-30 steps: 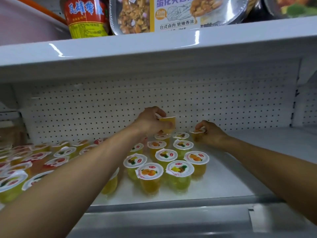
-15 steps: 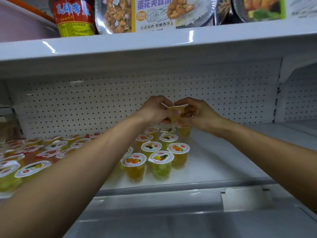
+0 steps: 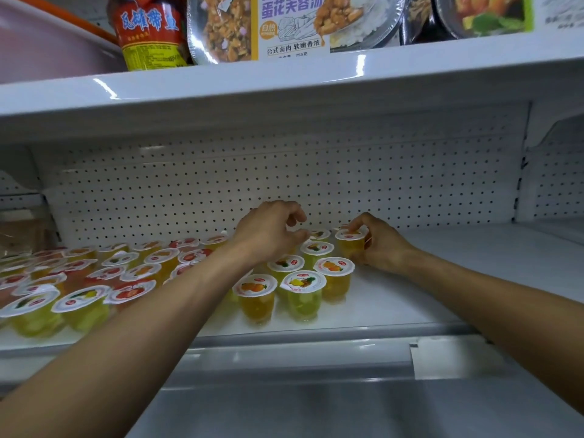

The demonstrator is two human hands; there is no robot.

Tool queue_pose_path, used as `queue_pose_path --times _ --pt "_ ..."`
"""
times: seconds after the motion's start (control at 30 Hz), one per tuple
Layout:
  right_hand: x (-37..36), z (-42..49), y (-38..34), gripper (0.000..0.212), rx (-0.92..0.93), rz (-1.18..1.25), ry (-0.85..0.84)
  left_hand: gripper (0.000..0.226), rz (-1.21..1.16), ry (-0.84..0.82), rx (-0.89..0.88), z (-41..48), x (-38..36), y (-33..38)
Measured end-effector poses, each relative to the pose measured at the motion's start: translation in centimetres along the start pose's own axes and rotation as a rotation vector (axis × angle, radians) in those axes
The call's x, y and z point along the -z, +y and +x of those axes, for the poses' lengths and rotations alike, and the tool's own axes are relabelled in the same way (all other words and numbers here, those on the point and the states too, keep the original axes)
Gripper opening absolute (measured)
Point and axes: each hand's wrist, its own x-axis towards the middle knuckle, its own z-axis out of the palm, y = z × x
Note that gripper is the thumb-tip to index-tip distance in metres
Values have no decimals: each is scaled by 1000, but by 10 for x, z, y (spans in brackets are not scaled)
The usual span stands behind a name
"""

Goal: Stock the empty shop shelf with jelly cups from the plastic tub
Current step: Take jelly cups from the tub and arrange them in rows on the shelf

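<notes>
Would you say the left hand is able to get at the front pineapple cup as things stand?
Probably yes: the left hand holds nothing and hovers behind the pineapple cup, with nothing over that cup's top.

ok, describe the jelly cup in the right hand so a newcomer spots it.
On the white pegboard-backed shelf, follow the right edge of the jelly cups toward the back. The yellow cup there is the only one the right hand grips.
</notes>
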Motion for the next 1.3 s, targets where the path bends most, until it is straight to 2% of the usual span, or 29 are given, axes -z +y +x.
queue_pose_path --times 0.37,0.53,0.7,0.83,0.97,1.1,1.3 --pt "2 -8 3 50 -4 -69 -47 32 19 -47 54 -10 -2 0" --pt "19 -30 -5 66 29 -168 4 49 9 29 99 -27 10 11" --pt "37 -74 -30 47 246 -276 158 54 -13 190 83 -70 29 30" --pt "37 -112 -54 41 426 -321 190 48 21 245 84 -124 36 36" --pt "19 -145 -78 41 539 -319 164 49 100 287 96 -186 35 28" --pt "-15 -169 -107 43 648 -306 136 48 179 270 183 -250 40 6" --pt "-98 -195 -161 48 782 -240 -47 49 204 175 378 -334 55 -42"
